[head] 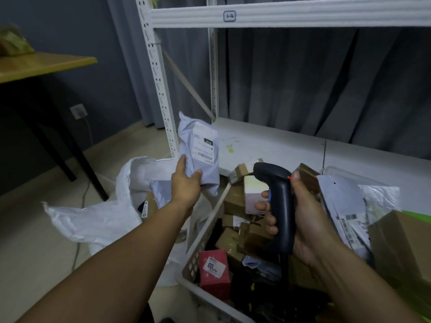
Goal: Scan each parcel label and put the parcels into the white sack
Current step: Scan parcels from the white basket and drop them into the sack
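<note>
A: What colour is the mailer [186,138]?
B: Pale grey, and its label [205,148] is white with black print. The sack [98,220] at its eight o'clock is white.
A: And the scanner [281,213]?
B: Dark navy, with a blue trigger [269,195] and a red dot of light. The box [215,285] at its seven o'clock is red with a white sticker [214,266]. The cartons [235,197] are brown.

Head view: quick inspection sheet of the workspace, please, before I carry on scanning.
Surface: pale floor; the white sack lies on it.
Job's things: grey parcel held up, label towards the camera; sack open, another mailer inside; basket full of cardboard boxes, red box at the front.
Clutter: nothing seen.
Grippers: left hand, fingers pinching the parcel's lower end; right hand grips the scanner.
Cables: cable from wall socket trails across the floor.
Surroundings: white shelf rack, grey curtain, wooden table.
</note>
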